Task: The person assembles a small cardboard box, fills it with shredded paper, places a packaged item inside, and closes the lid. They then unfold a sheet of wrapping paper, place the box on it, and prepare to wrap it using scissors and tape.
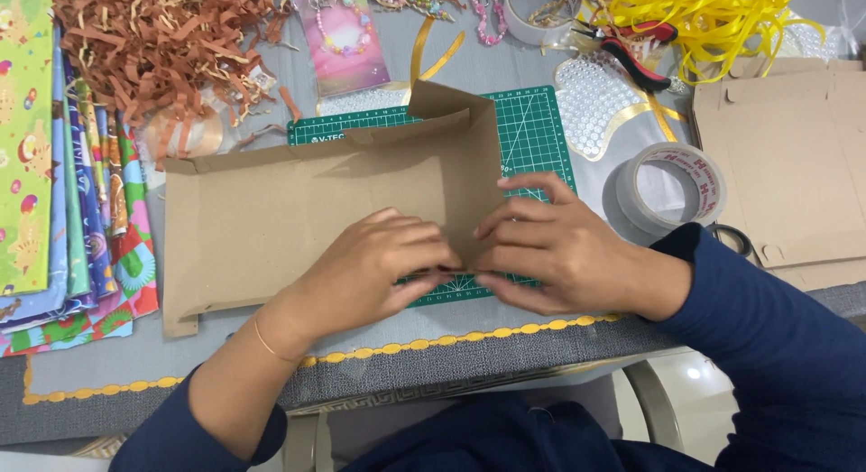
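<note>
Both hands (469, 260) pinch cardboard (298, 210) (palms down).

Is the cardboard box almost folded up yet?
Not yet, just begun. Done: one end flap of the brown cardboard box blank already stands up over the green cutting mat. In hand: the left hand and right hand pinch the near edge at that fold. Left: the long rest of the blank lies flat, and the tape roll sits unused beside it.
</note>
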